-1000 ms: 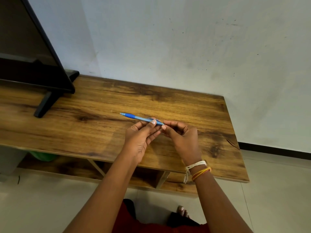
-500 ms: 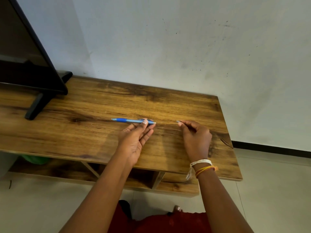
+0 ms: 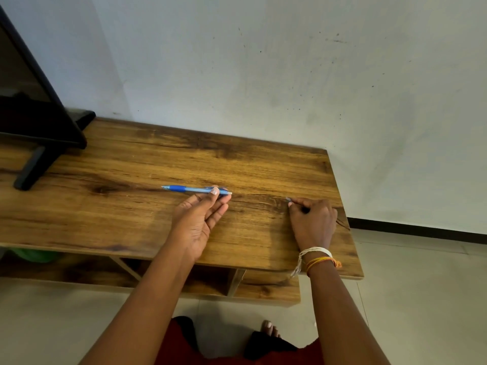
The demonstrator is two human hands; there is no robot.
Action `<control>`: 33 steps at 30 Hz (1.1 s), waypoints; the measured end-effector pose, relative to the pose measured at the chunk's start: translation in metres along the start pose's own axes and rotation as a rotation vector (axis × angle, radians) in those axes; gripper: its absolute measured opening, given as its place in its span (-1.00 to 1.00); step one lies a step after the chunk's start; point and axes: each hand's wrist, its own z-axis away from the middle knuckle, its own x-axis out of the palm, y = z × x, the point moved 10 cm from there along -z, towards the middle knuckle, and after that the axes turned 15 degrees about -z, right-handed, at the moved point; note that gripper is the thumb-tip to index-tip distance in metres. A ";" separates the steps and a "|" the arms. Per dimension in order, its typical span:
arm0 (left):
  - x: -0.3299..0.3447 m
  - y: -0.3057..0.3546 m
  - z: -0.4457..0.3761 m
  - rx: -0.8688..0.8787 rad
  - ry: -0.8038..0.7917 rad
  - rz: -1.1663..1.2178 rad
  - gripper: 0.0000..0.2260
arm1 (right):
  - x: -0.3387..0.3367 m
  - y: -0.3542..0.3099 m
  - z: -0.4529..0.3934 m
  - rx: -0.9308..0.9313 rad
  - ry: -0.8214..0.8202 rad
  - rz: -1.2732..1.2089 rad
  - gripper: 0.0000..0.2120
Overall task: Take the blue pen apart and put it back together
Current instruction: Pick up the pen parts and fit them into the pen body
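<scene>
Pinching the blue pen near its back end with the left hand, thumb and forefinger closed on the barrel, other fingers loose and half open, tip pointing left above the wooden table. Over to the right hand, well apart from the pen, curled low at the table with a tiny pale piece nipped at the fingertips; too small to name, probably the end button or cap. Easy to lose, that one: small, smooth, likely to roll or skip off the near edge onto the tiled floor if set down carelessly. Open back end on the pen too, so any tilt could let the refill or spring slide out. Slim, glossy plastic barrel, darker grip toward the tip. Grainy, knotted, flat tabletop, nothing to stop a rolling part.
</scene>
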 end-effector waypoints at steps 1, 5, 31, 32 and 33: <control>0.000 0.001 0.000 0.006 0.002 -0.005 -0.93 | 0.000 0.000 0.000 0.000 -0.007 0.002 -0.77; 0.000 0.002 -0.001 0.026 0.007 -0.025 -0.92 | 0.001 0.000 0.000 0.008 -0.035 -0.025 -0.77; 0.008 0.000 0.004 0.022 0.000 -0.040 -0.90 | 0.066 -0.072 0.055 -0.084 -0.374 -0.605 -0.92; 0.009 -0.001 0.004 0.019 -0.003 -0.037 -0.90 | 0.066 -0.071 0.055 -0.087 -0.366 -0.605 -0.92; 0.009 -0.001 0.004 0.016 -0.004 -0.035 -0.90 | 0.066 -0.070 0.055 -0.086 -0.358 -0.610 -0.92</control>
